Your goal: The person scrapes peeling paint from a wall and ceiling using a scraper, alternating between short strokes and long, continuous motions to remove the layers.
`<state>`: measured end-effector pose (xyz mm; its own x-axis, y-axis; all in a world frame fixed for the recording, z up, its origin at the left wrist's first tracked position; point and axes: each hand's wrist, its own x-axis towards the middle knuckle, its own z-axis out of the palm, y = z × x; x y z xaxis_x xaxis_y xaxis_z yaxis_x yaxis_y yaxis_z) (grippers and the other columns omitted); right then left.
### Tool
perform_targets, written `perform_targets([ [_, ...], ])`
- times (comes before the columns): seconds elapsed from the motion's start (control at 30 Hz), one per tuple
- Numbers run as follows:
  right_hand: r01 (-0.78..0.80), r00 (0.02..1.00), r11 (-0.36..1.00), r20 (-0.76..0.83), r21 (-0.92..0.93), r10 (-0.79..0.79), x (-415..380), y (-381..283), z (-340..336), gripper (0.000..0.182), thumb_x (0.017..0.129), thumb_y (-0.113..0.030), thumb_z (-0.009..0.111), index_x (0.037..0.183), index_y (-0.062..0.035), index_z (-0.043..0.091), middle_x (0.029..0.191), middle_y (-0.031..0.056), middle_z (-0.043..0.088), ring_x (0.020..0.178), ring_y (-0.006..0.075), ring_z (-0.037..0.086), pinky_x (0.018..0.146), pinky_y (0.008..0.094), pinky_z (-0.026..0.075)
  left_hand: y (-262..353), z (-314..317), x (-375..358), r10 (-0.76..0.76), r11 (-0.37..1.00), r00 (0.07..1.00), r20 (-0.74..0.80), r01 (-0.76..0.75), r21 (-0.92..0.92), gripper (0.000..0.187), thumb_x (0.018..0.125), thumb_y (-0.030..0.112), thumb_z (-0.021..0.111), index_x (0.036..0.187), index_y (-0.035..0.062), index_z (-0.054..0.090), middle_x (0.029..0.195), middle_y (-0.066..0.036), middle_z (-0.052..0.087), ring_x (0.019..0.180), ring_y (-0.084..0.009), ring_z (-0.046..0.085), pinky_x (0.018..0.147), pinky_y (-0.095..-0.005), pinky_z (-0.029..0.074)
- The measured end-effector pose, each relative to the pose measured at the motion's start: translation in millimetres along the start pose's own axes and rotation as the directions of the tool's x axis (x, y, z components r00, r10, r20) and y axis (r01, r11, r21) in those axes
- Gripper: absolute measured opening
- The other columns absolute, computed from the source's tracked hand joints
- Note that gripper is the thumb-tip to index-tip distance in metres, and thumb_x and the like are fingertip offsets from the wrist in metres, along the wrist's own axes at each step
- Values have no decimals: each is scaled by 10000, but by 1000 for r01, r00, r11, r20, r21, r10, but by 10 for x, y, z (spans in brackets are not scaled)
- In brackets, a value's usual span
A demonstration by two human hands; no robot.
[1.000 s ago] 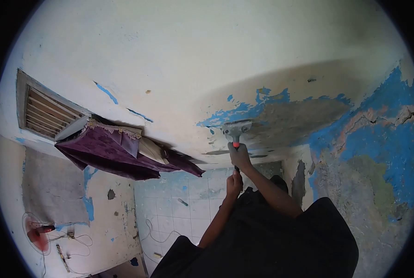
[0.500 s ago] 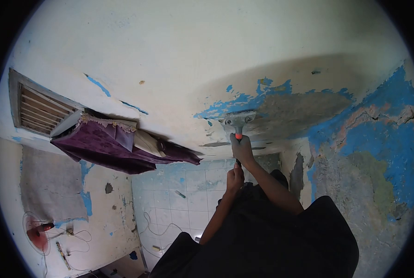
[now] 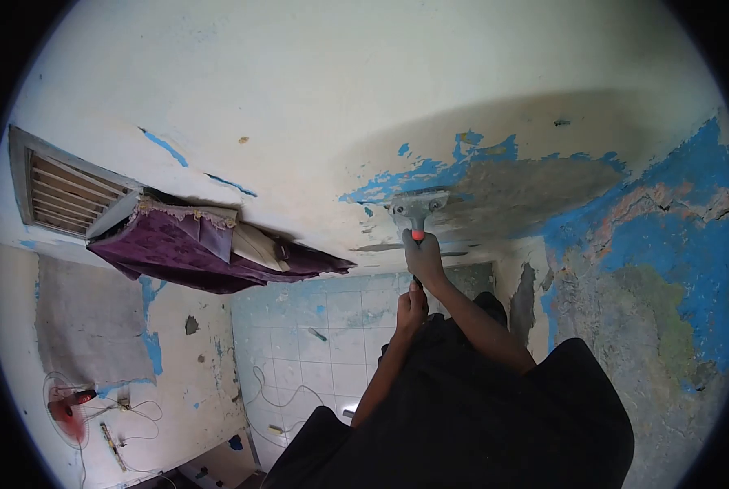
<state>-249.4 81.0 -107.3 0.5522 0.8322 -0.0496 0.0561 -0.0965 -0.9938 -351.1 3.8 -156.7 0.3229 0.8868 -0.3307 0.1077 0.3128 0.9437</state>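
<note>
A long-handled scraper [image 3: 418, 207] with a wide grey head and a reddish-orange collar lies against the wall [image 3: 299, 98]. Its blade meets the lower edge of a patch of exposed blue paint [image 3: 430, 177]. My right hand [image 3: 424, 259] is wrapped round the handle just below the collar. Lower down, my left hand [image 3: 412, 310] grips the dark end of the same handle, fingers closed. Bare grey plaster [image 3: 527, 191] shows to the right of the blade.
A purple curtain [image 3: 193, 248] hangs at left beside a slatted vent [image 3: 75, 191]. A red fan [image 3: 67, 411] with cables is on the left wall. Below, a tiled floor [image 3: 299, 334] holds a loose cord [image 3: 275, 399]. At right, the side wall [image 3: 650, 277] has peeling blue paint and a crack.
Both hands and the scraper have barely shifted, with the blade at nearly the same spot on the wall. The camera view has tilted slightly.
</note>
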Motion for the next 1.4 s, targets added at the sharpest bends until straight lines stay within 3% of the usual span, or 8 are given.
perform_targets([
  [0.2, -36, 999, 999, 10, -37, 36, -15, 2, 25, 419, 887, -283, 536, 567, -21, 471, 427, 9, 411, 369, 133, 456, 372, 327, 324, 2, -9, -39, -7, 1000, 1000, -4, 7, -7, 596, 978, 469, 310, 554, 69, 432, 470, -2, 422, 412, -89, 404, 397, -259, 318],
  [0.3, -117, 991, 992, 61, -56, 120, -23, -104, -31, 391, 865, -249, 541, 646, 73, 527, 518, 225, 507, 498, 340, 567, 483, 423, 378, -6, -8, -9, -23, 999, 1000, 5, 23, -24, 607, 974, 477, 308, 538, 73, 429, 466, -7, 425, 409, -98, 409, 396, -268, 327],
  [0.63, -120, 992, 991, 24, -55, 121, -59, 34, 22, 395, 862, -244, 532, 621, 69, 518, 501, 229, 487, 476, 344, 543, 487, 434, 381, -12, -70, -13, -44, 997, 999, 1, 44, 62, 635, 962, 523, 281, 554, 62, 438, 463, -12, 421, 404, -113, 421, 390, -281, 339],
  [0.77, -26, 1000, 992, 8, -120, 27, -66, -255, -51, 392, 859, -240, 532, 622, 71, 515, 514, 231, 493, 502, 358, 547, 501, 432, 388, 29, -28, 16, -35, 999, 999, 33, 34, 40, 634, 966, 513, 276, 556, 57, 438, 461, -16, 420, 398, -110, 418, 383, -280, 333],
  [0.87, -94, 995, 995, -10, -26, 94, -28, 184, 64, 390, 858, -243, 534, 623, 68, 519, 523, 236, 500, 513, 363, 553, 501, 430, 390, -2, -50, -63, -39, 999, 999, 18, 39, 10, 615, 971, 494, 298, 556, 62, 437, 469, -13, 422, 404, -101, 417, 388, -271, 328],
  [1.0, -84, 996, 995, 12, -52, 85, -28, -119, -31, 390, 852, -256, 535, 625, 61, 525, 520, 235, 499, 515, 358, 567, 496, 427, 390, 23, -59, -91, -59, 998, 998, 29, 59, 11, 616, 969, 495, 306, 548, 65, 435, 464, -12, 417, 401, -102, 416, 385, -272, 325],
  [1.33, -297, 942, 943, 204, 149, 265, -31, -274, -176, 424, 872, -304, 548, 568, -16, 477, 441, 36, 437, 375, 135, 447, 384, 323, 339, 181, 20, -104, -72, 995, 993, 92, 78, -55, 615, 957, 530, 319, 558, 73, 425, 490, -5, 421, 436, -91, 407, 425, -262, 320],
  [1.4, -260, 959, 955, 155, 141, 238, -30, -170, -238, 418, 877, -304, 549, 566, -35, 469, 443, 9, 424, 360, 122, 431, 366, 308, 329, 131, 68, -88, -84, 992, 988, 131, 95, -77, 603, 955, 528, 334, 571, 74, 434, 496, -5, 423, 433, -89, 399, 421, -257, 318],
])
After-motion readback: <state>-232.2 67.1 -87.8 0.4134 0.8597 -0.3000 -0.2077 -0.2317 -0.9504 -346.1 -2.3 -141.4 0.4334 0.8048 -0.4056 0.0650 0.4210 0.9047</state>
